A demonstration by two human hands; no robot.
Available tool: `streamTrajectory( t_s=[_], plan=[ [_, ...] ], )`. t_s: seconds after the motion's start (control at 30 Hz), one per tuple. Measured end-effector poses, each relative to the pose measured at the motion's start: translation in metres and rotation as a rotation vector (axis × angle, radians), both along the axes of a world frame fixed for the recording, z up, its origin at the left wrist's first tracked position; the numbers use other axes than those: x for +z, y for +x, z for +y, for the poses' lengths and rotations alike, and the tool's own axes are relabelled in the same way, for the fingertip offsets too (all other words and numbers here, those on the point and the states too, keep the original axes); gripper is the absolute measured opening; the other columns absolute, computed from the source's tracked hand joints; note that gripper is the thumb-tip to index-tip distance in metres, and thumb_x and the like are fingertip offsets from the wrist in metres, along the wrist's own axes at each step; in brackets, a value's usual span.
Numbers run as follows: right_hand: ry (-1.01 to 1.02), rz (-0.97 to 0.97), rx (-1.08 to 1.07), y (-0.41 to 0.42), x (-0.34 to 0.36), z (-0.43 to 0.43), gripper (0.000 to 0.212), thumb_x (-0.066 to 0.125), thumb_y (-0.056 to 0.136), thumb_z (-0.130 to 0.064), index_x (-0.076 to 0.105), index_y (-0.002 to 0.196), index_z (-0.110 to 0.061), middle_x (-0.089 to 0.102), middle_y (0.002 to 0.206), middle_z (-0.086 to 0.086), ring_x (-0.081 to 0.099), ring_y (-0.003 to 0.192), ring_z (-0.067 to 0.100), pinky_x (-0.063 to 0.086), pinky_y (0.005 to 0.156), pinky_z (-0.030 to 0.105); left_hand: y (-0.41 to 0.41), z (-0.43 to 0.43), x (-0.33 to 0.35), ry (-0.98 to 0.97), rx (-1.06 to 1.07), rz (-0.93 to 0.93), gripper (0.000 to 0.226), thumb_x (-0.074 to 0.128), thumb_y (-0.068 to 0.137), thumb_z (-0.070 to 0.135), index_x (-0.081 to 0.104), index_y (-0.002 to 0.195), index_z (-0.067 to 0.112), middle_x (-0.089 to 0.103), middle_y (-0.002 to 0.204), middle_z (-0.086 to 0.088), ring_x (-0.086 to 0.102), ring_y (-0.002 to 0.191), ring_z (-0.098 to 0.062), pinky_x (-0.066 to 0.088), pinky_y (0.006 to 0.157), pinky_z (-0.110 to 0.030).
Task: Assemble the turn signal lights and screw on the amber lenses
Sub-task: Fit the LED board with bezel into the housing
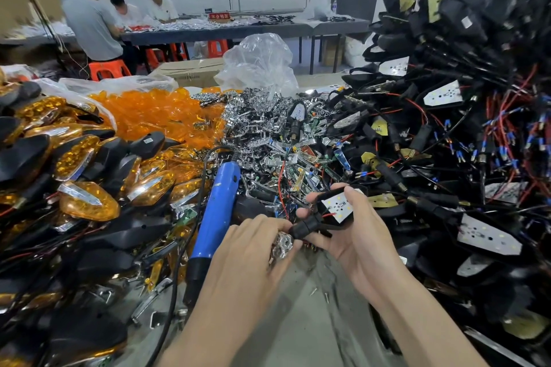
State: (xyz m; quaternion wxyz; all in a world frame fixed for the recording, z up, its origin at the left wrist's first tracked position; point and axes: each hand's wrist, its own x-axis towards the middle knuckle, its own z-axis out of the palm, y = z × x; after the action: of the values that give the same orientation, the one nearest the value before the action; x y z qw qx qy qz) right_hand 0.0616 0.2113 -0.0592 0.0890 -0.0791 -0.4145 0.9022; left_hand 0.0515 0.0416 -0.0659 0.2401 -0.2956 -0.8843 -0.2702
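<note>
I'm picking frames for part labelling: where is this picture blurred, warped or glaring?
Head view, centre: both the left hand holding a chrome reflector and the right hand holding a black housing are sharp. Head view, upper right: the heap of wired parts is smeared and bowed. Head view, left: highlights glint on the finished amber lights.

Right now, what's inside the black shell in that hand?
Inside the black shell in the right hand sits a white board with tiny lights and a red wire. Whatever lies under the board is covered.
</note>
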Motion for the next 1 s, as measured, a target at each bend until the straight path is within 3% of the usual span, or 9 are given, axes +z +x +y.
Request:
streamTrajectory(
  t_s=[0.23, 0.3, 0.4, 0.47, 0.57, 0.7, 0.8, 0.93, 1.0],
  plan=[
    [0.049, 0.015, 0.055, -0.002, -0.004, 0.001, 0.034, 0.036, 0.110, -0.034, 0.065, 0.094, -0.024, 0.072, 0.101, 0.024, 0.073, 0.092, 0.042, 0.060, 0.066, 0.053, -0.001, -0.002, -0.001, 0.037, 0.034, -0.030, 0.031, 0.046, 0.092, 0.050, 0.063, 0.106, 0.029, 0.061, 0.093, 0.017, 0.054, 0.085, -0.006, 0.042, 0.074, -0.024],
    [0.052, 0.047, 0.044, -0.002, -0.004, 0.001, 0.043, 0.036, 0.110, -0.032, 0.071, 0.086, -0.028, 0.073, 0.099, 0.023, 0.074, 0.089, 0.040, 0.060, 0.065, 0.051, 0.003, -0.001, 0.004, 0.082, 0.030, -0.090, 0.032, 0.044, 0.093, 0.054, 0.056, 0.115, 0.034, 0.057, 0.100, 0.020, 0.056, 0.094, -0.005, 0.045, 0.075, -0.022],
    [0.078, 0.067, 0.039, 0.000, -0.003, -0.002, 0.035, 0.037, 0.110, -0.032, 0.068, 0.094, -0.025, 0.073, 0.098, 0.023, 0.074, 0.087, 0.038, 0.060, 0.063, 0.050, 0.009, -0.002, 0.008, 0.302, -0.017, -0.258, 0.048, 0.040, 0.092, 0.059, 0.037, 0.138, 0.043, 0.044, 0.127, 0.031, 0.046, 0.121, 0.001, 0.046, 0.095, -0.025],
    [0.091, 0.067, 0.042, 0.001, -0.003, -0.003, 0.029, 0.039, 0.109, -0.032, 0.064, 0.099, -0.021, 0.072, 0.098, 0.023, 0.074, 0.087, 0.038, 0.060, 0.062, 0.049, 0.012, -0.004, 0.010, 0.420, -0.053, -0.315, 0.056, 0.037, 0.093, 0.059, 0.019, 0.146, 0.052, 0.023, 0.146, 0.041, 0.027, 0.139, 0.009, 0.027, 0.105, -0.007],
    [0.109, 0.077, 0.042, 0.001, -0.005, -0.005, 0.030, 0.038, 0.109, -0.033, 0.064, 0.098, -0.023, 0.073, 0.098, 0.022, 0.074, 0.087, 0.038, 0.060, 0.063, 0.049, 0.011, -0.004, 0.014, 0.503, -0.055, -0.434, 0.051, 0.035, 0.097, 0.061, 0.005, 0.139, 0.064, 0.012, 0.145, 0.050, 0.011, 0.137, 0.023, 0.014, 0.096, 0.009],
    [0.133, 0.076, 0.020, 0.000, -0.005, -0.005, 0.034, 0.037, 0.109, -0.033, 0.067, 0.094, -0.027, 0.073, 0.097, 0.021, 0.074, 0.087, 0.038, 0.060, 0.062, 0.048, 0.010, -0.005, 0.017, 0.609, -0.098, -0.448, 0.034, 0.042, 0.097, 0.056, 0.033, 0.129, 0.048, 0.056, 0.119, 0.029, 0.054, 0.115, 0.004, 0.038, 0.084, -0.003],
    [0.150, 0.080, 0.008, 0.001, -0.004, -0.006, 0.031, 0.037, 0.109, -0.032, 0.065, 0.098, -0.025, 0.074, 0.096, 0.020, 0.074, 0.085, 0.037, 0.060, 0.061, 0.048, 0.011, -0.006, 0.021, 0.630, -0.107, -0.429, 0.025, 0.040, 0.094, 0.058, 0.040, 0.118, 0.053, 0.056, 0.118, 0.025, 0.056, 0.114, 0.000, 0.040, 0.084, -0.009],
    [0.177, 0.091, -0.018, 0.003, -0.004, -0.008, 0.031, 0.036, 0.110, -0.031, 0.065, 0.098, -0.027, 0.074, 0.096, 0.020, 0.074, 0.084, 0.037, 0.060, 0.061, 0.049, 0.011, -0.007, 0.025, 0.598, -0.122, -0.443, 0.038, 0.047, 0.095, 0.052, 0.042, 0.133, 0.051, 0.049, 0.128, 0.023, 0.049, 0.123, -0.001, 0.041, 0.097, -0.024],
    [0.195, 0.105, -0.031, 0.003, -0.003, -0.009, 0.030, 0.039, 0.109, -0.034, 0.066, 0.096, -0.029, 0.074, 0.096, 0.020, 0.074, 0.085, 0.037, 0.060, 0.063, 0.049, 0.011, -0.005, 0.028, 0.667, -0.183, -0.491, 0.043, 0.057, 0.091, 0.041, 0.049, 0.133, 0.044, 0.059, 0.117, 0.014, 0.058, 0.111, -0.002, 0.046, 0.094, -0.022]
  ],
)
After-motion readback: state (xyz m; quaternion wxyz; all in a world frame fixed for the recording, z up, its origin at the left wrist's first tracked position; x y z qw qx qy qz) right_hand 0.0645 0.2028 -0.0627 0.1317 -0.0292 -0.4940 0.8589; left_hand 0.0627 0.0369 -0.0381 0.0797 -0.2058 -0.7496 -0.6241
